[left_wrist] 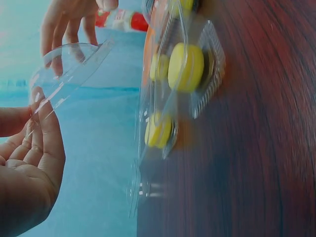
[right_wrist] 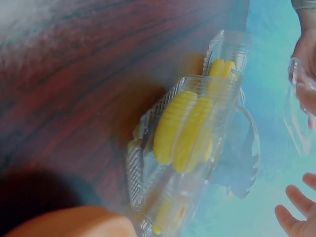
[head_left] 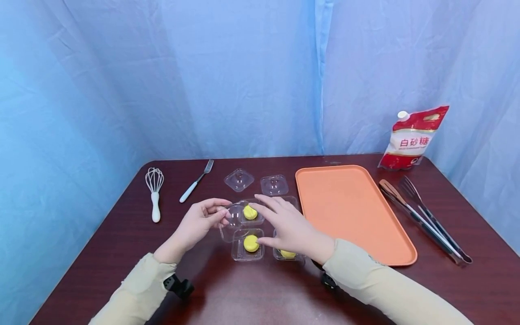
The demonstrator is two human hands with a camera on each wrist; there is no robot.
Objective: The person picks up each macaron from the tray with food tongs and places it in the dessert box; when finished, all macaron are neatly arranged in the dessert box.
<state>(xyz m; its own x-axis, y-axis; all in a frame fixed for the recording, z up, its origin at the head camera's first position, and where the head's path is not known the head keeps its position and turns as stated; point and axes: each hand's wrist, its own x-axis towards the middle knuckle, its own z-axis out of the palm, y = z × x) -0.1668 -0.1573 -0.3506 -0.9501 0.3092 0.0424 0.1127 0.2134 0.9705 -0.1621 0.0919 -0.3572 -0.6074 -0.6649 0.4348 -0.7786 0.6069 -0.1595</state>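
My left hand (head_left: 200,222) pinches the edge of a clear plastic domed lid (head_left: 234,217) between thumb and fingers, raised above the table. My right hand (head_left: 291,228) hovers with spread, gently bent fingers over the clear plastic boxes, holding nothing; in the right wrist view its fingertips (right_wrist: 298,200) are apart from the lid. Yellow macarons (head_left: 251,243) sit in the open box bases (head_left: 237,256); one macaron (head_left: 288,254) is partly under my right hand. Another macaron (head_left: 249,212) lies in the box behind. The right hand hides part of the far-right box (head_left: 293,201).
Two more clear lids (head_left: 239,179) lie behind the boxes. To the right are an orange tray (head_left: 349,207), two pairs of tongs (head_left: 426,221) and a red-and-white sugar bag (head_left: 412,140). A whisk (head_left: 155,194) and a fork (head_left: 197,181) lie at the left.
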